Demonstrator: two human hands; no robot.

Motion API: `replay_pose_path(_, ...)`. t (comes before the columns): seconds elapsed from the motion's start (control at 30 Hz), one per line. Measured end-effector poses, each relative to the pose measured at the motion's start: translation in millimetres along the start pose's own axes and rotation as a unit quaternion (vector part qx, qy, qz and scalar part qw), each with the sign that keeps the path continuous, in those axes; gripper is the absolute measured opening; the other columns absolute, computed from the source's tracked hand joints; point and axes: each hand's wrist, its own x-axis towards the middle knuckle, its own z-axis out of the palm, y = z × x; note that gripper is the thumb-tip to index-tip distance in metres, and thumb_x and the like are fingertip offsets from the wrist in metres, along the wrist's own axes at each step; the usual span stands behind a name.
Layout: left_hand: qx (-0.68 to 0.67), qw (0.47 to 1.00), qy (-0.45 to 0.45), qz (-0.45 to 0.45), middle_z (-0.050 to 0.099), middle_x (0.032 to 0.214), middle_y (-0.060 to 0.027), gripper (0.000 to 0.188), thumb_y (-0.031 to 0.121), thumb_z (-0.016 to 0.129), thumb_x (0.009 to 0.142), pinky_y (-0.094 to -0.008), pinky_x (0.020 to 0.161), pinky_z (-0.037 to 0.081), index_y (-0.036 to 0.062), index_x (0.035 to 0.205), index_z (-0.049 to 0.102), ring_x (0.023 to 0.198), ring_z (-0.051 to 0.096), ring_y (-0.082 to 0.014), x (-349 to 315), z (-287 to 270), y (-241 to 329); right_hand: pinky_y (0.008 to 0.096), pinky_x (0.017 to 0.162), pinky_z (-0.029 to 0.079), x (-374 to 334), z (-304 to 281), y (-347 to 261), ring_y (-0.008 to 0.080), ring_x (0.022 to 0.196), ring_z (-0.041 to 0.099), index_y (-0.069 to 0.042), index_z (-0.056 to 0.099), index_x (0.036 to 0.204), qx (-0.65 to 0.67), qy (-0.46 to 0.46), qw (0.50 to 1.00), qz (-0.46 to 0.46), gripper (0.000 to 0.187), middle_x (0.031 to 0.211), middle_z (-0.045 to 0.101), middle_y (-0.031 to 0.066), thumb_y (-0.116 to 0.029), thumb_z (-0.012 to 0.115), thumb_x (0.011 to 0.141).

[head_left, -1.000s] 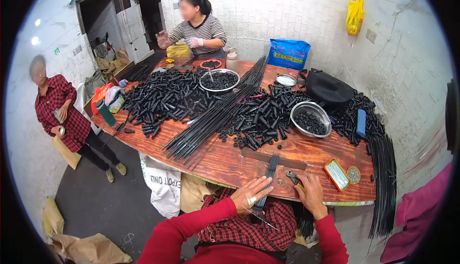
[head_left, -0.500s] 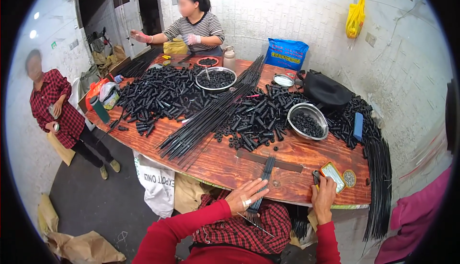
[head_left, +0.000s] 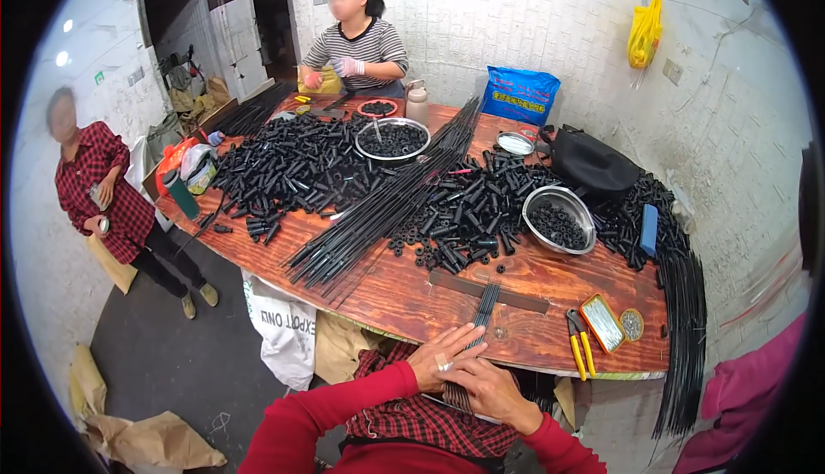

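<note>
A narrow bundle of thin black rods (head_left: 486, 302) lies over the table's near edge, its lower ends above my lap. My left hand (head_left: 434, 360) rests across the bundle from the left, fingers stretched out flat and a light strip wrapped round one of them. Against it, my right hand (head_left: 491, 391) curls its fingers over the rods just below; the fingertips are partly hidden. Pliers with yellow handles (head_left: 581, 345) lie apart from both hands, to the right on the table. Beside them are a yellow-rimmed tin (head_left: 603, 324) of pale thin pieces and a small round dish (head_left: 632, 324).
Past the rods, a dark flat bar (head_left: 514, 296) lies on the wooden table (head_left: 404, 302). Black tube parts (head_left: 301, 165), long black rods (head_left: 387, 195) and metal bowls (head_left: 587, 213) cover much of it. A co-worker (head_left: 361, 44) sits opposite; another person (head_left: 94, 182) stands at left.
My right hand has let go of the pliers and moved left to the rods beside my left hand. The co-worker opposite has drawn an outstretched hand back in.
</note>
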Motion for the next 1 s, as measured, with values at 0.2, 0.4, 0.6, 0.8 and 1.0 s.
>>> replay_pose_path(0.2,0.032,0.999,0.001,0.013,0.019,0.163,-0.0173,0.107,0.030,0.084,0.065,-0.0506,0.119,0.026,0.0106,0.155,0.029,0.150,0.021,-0.0381,-0.4,-1.7,-1.0,0.0370,0.078,0.055,1.3,-2.2,-4.6,0.0277,0.098,0.064,-0.014,0.071,0.113,0.015,0.021,0.999,-0.023,0.035,0.107,0.068,0.0051,-0.008,0.074,0.079)
replay_pose_path(0.4,-0.012,0.998,-0.030,0.051,0.020,0.162,-0.0176,0.102,0.030,0.083,0.067,-0.0544,0.117,0.029,0.0127,0.154,0.032,0.147,0.026,-0.0406,3.1,-19.3,-0.2,0.0361,0.075,0.055,-7.8,2.6,4.2,0.0269,0.089,0.066,-0.012,0.074,0.103,0.080,0.077,0.994,-0.022,0.019,0.095,0.070,0.0052,-0.013,0.075,0.084)
replay_pose_path(0.6,0.006,0.984,-0.135,0.114,0.026,0.158,-0.0208,0.083,0.010,0.075,0.066,-0.0549,0.114,0.034,0.0097,0.144,0.046,0.138,0.034,-0.0446,25.8,-53.8,-8.4,0.0348,0.072,0.054,-14.1,3.3,7.2,0.0253,0.080,0.066,-0.009,0.076,0.097,0.126,0.081,0.989,0.001,0.012,0.092,0.071,0.0041,-0.017,0.074,0.087)
replay_pose_path(0.8,0.015,0.989,-0.070,0.129,0.033,0.153,-0.0221,0.072,0.001,0.067,0.068,-0.0494,0.108,0.042,0.0064,0.138,0.053,0.133,0.041,-0.0432,51.6,-32.0,-29.4,0.0331,0.069,0.054,-13.7,3.0,11.5,0.0230,0.078,0.066,-0.011,0.078,0.097,0.114,0.088,0.990,-0.007,0.013,0.092,0.072,0.0023,-0.019,0.074,0.087)
replay_pose_path(1.0,-0.005,0.987,-0.067,0.149,0.036,0.152,-0.0204,0.068,0.002,0.071,0.070,-0.0487,0.105,0.045,0.0045,0.136,0.054,0.129,0.044,-0.0412,69.2,-29.8,-44.3,0.0335,0.066,0.053,-13.1,3.6,15.3,0.0221,0.076,0.065,-0.012,0.079,0.097,0.105,0.083,0.991,0.002,0.014,0.088,0.071,0.0019,-0.020,0.074,0.086)
